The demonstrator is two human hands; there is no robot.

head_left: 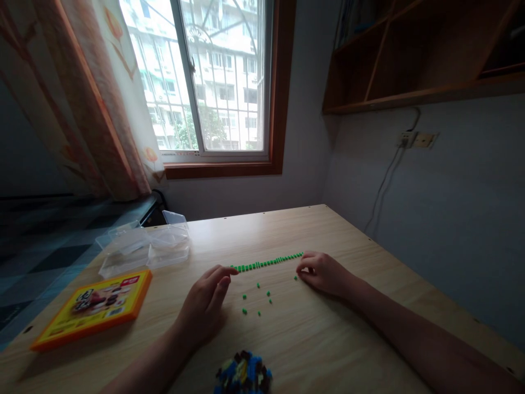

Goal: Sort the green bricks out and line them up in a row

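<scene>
A long row of small green toy bricks [268,262] runs slantwise across the wooden table. At its left end my left hand [209,295] has its index finger stretched to the last bricks, the thumb apart below. My right hand [324,271] rests at the other end, one fingertip at the last brick and the thumb lower, with a gap between them; nothing shows in its grasp. A loose green brick [295,278] lies by the right thumb. Several more loose green bricks [268,294] are scattered between my hands, nearer to me.
A pile of blue, black and yellow bricks [244,373] sits at the near edge of view. On the left are a yellow-orange box [96,303] and clear plastic trays [147,246]. The wooden table [369,306] meets the wall behind, below a window [229,76].
</scene>
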